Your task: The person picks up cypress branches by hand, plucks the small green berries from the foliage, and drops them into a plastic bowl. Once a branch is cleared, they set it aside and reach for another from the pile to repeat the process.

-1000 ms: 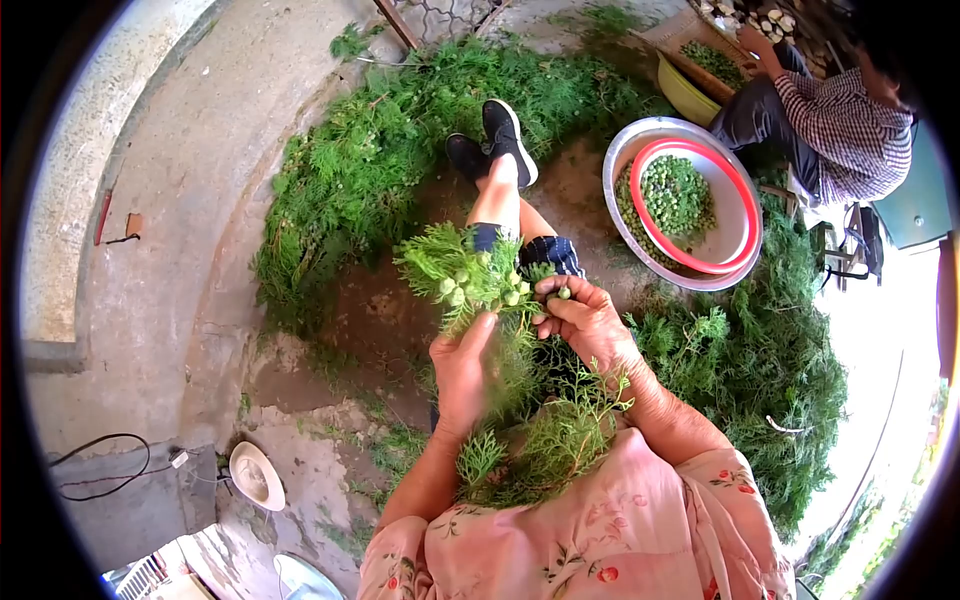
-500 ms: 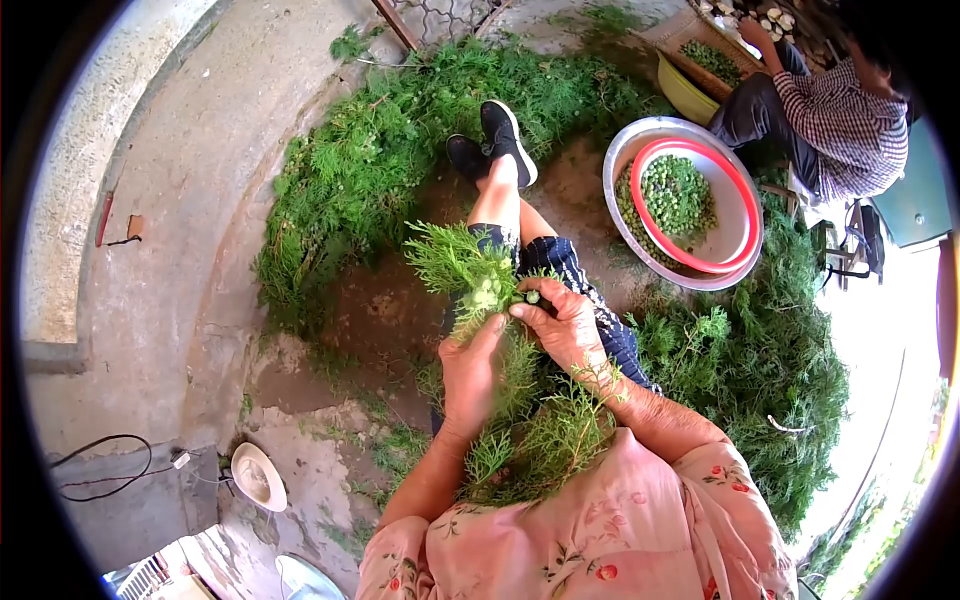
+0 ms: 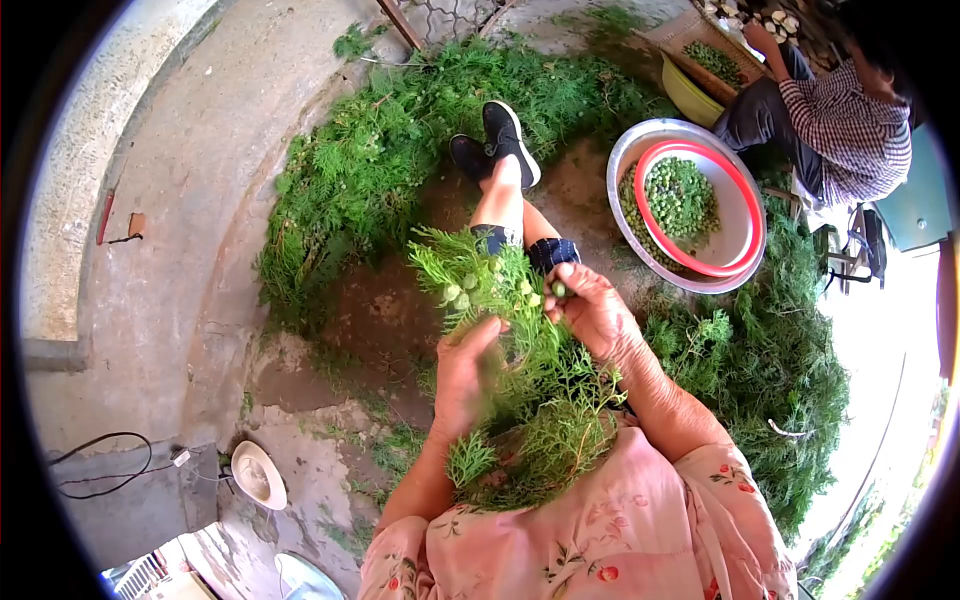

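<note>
A leafy green sprig (image 3: 465, 275) with several pale green cones stands up from my left hand (image 3: 468, 375), whose fingers are closed on its stem. Just right of the sprig, my right hand (image 3: 598, 312) has its fingers curled round a small green cone (image 3: 558, 289). More cut greenery (image 3: 555, 440) lies on my lap against the pink floral shirt. Up and to the right, a red-rimmed basin (image 3: 748, 222) with many green cones sits inside a larger metal basin (image 3: 622, 150).
Heaps of green branches (image 3: 340, 190) lie round my feet, with another pile (image 3: 760, 360) at the right. A person in a checked shirt (image 3: 850, 130) sits at the upper right beside a yellow-green basin (image 3: 685, 95). A pale hat (image 3: 258, 475) rests at the lower left.
My right hand has moved slightly right and opened a gap from the sprig, with a cone in its fingers. The sprig's cones are now more exposed.
</note>
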Action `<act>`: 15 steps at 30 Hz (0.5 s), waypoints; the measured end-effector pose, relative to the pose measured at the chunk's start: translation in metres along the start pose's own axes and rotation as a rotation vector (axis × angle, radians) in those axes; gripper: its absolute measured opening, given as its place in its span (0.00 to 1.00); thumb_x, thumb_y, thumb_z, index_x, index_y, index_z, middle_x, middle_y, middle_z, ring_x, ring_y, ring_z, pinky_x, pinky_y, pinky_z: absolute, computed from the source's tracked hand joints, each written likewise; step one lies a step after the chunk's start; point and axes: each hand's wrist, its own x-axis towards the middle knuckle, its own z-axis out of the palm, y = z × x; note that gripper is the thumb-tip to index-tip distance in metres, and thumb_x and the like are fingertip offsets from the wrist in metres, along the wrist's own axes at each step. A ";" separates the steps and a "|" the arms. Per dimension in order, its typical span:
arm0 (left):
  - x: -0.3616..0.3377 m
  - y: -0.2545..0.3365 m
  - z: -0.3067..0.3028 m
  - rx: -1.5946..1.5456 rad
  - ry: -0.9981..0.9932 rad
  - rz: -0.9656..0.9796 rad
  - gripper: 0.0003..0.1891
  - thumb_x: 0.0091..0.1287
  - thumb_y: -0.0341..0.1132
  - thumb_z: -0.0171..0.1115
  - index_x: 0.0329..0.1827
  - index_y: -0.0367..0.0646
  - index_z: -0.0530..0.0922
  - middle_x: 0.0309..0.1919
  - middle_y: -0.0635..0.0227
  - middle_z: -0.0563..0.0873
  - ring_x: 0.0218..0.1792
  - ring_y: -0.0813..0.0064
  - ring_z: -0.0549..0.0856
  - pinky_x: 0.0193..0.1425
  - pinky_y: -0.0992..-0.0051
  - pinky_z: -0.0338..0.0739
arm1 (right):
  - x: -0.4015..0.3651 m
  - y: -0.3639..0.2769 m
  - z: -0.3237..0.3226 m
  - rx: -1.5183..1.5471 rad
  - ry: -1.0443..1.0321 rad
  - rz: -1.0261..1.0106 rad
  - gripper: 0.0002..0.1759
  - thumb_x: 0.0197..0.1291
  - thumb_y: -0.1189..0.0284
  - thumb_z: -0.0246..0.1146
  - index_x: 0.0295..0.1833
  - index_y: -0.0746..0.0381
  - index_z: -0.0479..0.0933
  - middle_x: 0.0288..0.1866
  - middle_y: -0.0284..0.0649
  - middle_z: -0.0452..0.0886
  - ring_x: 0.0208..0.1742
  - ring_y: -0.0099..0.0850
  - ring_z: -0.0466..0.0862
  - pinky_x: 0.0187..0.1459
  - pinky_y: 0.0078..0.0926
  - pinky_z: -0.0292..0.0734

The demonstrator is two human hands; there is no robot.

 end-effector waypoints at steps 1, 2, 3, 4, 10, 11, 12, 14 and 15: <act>0.000 -0.002 -0.005 -0.026 -0.034 -0.078 0.09 0.65 0.33 0.56 0.42 0.37 0.78 0.27 0.69 0.80 0.22 0.82 0.77 0.22 0.79 0.72 | -0.001 0.000 0.002 -0.020 -0.030 0.039 0.05 0.58 0.74 0.62 0.40 0.60 0.76 0.32 0.33 0.79 0.34 0.27 0.79 0.30 0.23 0.71; 0.000 -0.002 -0.008 -0.051 -0.068 -0.155 0.10 0.66 0.34 0.55 0.43 0.37 0.78 0.26 0.68 0.80 0.20 0.82 0.77 0.20 0.79 0.72 | -0.005 0.001 0.005 -0.075 0.109 0.122 0.04 0.56 0.75 0.63 0.37 0.58 0.77 0.32 0.32 0.79 0.31 0.25 0.78 0.28 0.20 0.67; 0.000 -0.001 -0.009 -0.077 -0.101 -0.232 0.10 0.66 0.35 0.55 0.43 0.37 0.77 0.25 0.67 0.80 0.19 0.82 0.76 0.19 0.79 0.71 | -0.007 0.003 0.004 -0.163 0.075 0.098 0.04 0.54 0.75 0.64 0.36 0.60 0.77 0.30 0.31 0.79 0.30 0.23 0.77 0.28 0.20 0.69; -0.001 0.000 -0.003 -0.058 -0.061 -0.233 0.10 0.67 0.36 0.52 0.42 0.38 0.76 0.21 0.67 0.78 0.16 0.81 0.75 0.16 0.78 0.68 | -0.002 0.014 -0.005 -0.150 -0.001 0.092 0.06 0.53 0.76 0.64 0.38 0.61 0.77 0.32 0.32 0.80 0.32 0.22 0.78 0.31 0.20 0.71; 0.000 0.001 0.000 -0.121 -0.038 -0.296 0.07 0.64 0.36 0.55 0.33 0.41 0.75 0.18 0.71 0.75 0.15 0.80 0.73 0.16 0.77 0.68 | -0.013 0.008 0.015 -0.281 -0.125 0.103 0.17 0.51 0.89 0.60 0.47 0.64 0.78 0.42 0.36 0.82 0.40 0.22 0.81 0.42 0.21 0.77; 0.002 -0.003 -0.002 -0.127 -0.056 -0.300 0.08 0.66 0.36 0.53 0.36 0.40 0.73 0.18 0.68 0.76 0.14 0.77 0.74 0.14 0.76 0.68 | -0.009 0.013 0.004 -0.299 -0.178 0.069 0.16 0.52 0.88 0.59 0.47 0.64 0.78 0.42 0.36 0.82 0.40 0.23 0.81 0.42 0.22 0.78; 0.001 -0.003 -0.002 -0.015 -0.100 -0.228 0.08 0.65 0.36 0.54 0.36 0.39 0.74 0.18 0.67 0.76 0.14 0.78 0.74 0.15 0.77 0.68 | -0.004 0.017 -0.001 -0.316 -0.232 0.034 0.15 0.53 0.87 0.57 0.47 0.64 0.77 0.42 0.37 0.82 0.39 0.25 0.81 0.42 0.23 0.78; 0.000 -0.004 0.001 0.072 -0.091 -0.127 0.09 0.65 0.36 0.56 0.38 0.37 0.76 0.18 0.67 0.77 0.15 0.78 0.74 0.16 0.77 0.68 | -0.007 0.016 -0.009 0.016 -0.342 0.127 0.12 0.59 0.82 0.50 0.46 0.66 0.76 0.40 0.39 0.82 0.37 0.28 0.81 0.42 0.24 0.79; -0.001 -0.004 0.003 0.115 -0.085 -0.074 0.10 0.65 0.36 0.56 0.38 0.37 0.76 0.18 0.67 0.77 0.15 0.78 0.74 0.16 0.77 0.68 | -0.010 0.014 0.001 0.105 -0.314 0.147 0.12 0.60 0.81 0.49 0.46 0.66 0.76 0.40 0.39 0.81 0.37 0.29 0.81 0.42 0.24 0.79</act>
